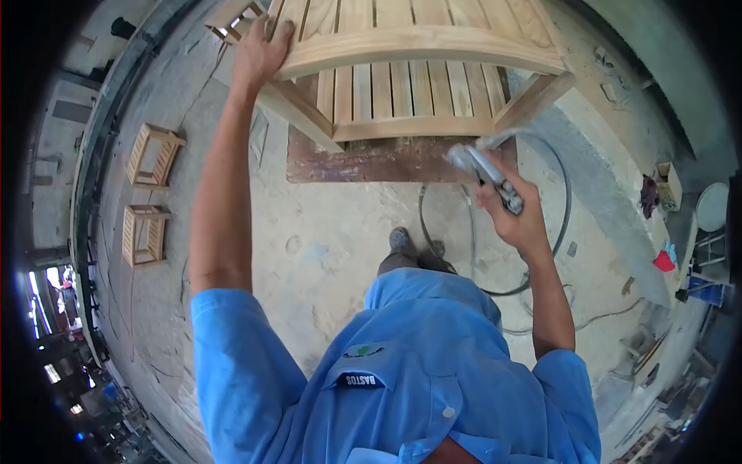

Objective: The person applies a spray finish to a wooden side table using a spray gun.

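Observation:
A pale slatted wooden table (417, 44), with a second slatted shelf (413, 91) below its top, stands in front of me. My left hand (263, 52) is closed over its near left corner, thumb on the top side. In my right hand (522, 209) is a silver spray gun (487, 172), blurred at its front end and tilted up to the left. It is close in front of the table's right side, apart from the wood. A dark air hose (570, 178) loops around beside my right hand.
The table stands on a worn brown board (386, 164). Two small slatted wooden stools (154, 157) (144, 236) are on the floor at left, and another slatted piece (232, 22) is by the table's far left. A cardboard box (668, 187) and a white round stool (712, 206) are at right.

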`<state>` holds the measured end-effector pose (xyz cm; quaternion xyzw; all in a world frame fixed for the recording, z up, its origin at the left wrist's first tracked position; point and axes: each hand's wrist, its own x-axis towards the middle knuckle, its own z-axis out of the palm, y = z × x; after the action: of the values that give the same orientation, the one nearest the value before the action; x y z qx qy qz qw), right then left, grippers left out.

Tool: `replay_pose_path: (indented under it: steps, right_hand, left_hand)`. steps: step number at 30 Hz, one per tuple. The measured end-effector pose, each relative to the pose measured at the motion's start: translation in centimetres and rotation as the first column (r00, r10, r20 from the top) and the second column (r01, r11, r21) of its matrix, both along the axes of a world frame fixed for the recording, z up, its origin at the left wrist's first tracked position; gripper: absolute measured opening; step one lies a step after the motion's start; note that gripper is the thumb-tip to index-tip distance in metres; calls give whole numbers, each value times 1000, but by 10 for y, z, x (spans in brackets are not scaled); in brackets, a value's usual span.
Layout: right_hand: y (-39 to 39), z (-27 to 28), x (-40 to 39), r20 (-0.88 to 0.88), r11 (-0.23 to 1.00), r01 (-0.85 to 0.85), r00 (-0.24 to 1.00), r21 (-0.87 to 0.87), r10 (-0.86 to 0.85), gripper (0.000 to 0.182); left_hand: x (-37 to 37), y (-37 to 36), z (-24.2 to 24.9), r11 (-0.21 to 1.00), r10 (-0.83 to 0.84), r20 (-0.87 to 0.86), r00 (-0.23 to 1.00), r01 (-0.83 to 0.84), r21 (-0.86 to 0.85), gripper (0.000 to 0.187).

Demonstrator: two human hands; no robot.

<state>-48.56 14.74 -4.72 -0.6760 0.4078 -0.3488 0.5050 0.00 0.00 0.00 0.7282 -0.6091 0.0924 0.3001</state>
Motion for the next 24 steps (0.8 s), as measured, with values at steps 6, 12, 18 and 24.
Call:
replay_pose_path:
  steps: [6,12,18,24]
  right_hand:
    - [-28,-10,68,101,991,87,990,104,-97,43]
    - [-78,-47,137,115,971,160,977,175,-182,37]
    - [-113,-81,224,161,944,188,958,270,-236,43]
    - [-150,-106,292,213,959,128,960,252,-184,42]
  left_hand:
    - [-34,19,5,991,-112,-276,955,129,44,68]
    - [-47,32,16,989,-49,-9,999,49,137,62]
    - [-29,23,15,958,-240,300,923,176,225,55]
    - [-56,47,25,975,-188,182,965,160,156,52]
